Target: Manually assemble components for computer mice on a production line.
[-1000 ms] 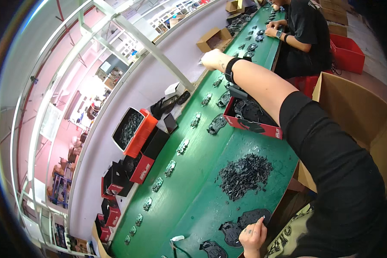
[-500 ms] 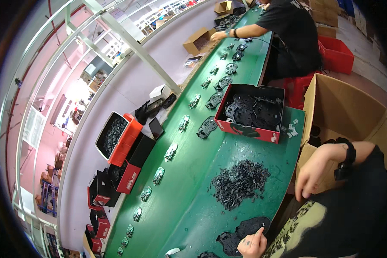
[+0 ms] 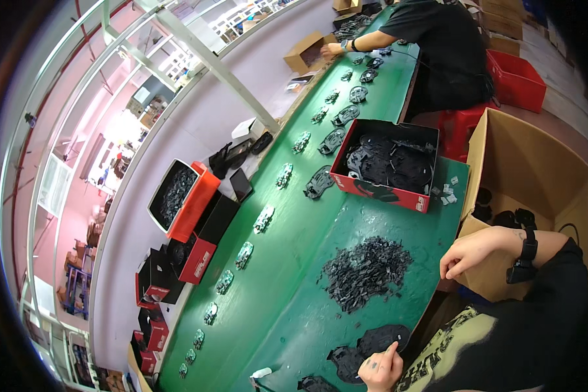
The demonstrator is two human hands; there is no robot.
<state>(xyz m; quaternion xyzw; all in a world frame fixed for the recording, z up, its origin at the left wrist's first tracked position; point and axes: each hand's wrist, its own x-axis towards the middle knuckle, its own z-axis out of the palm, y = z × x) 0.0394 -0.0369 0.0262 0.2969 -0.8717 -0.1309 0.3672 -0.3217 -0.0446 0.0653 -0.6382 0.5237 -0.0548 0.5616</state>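
Left hand [image 3: 380, 370] fingertip pressed on flat black part [image 3: 372, 345] (nothing pinched); right hand [image 3: 475, 252] hovered loosely curled, empty. Best: pin part flat on surface [image 3: 294, 274].

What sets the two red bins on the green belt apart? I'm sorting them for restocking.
The red bin near the belt's middle sits flat on the green belt and holds large black moulded shells. The orange-red bin at the left edge is tilted on black boxes and holds small dark pieces. Both are open-topped and black inside.
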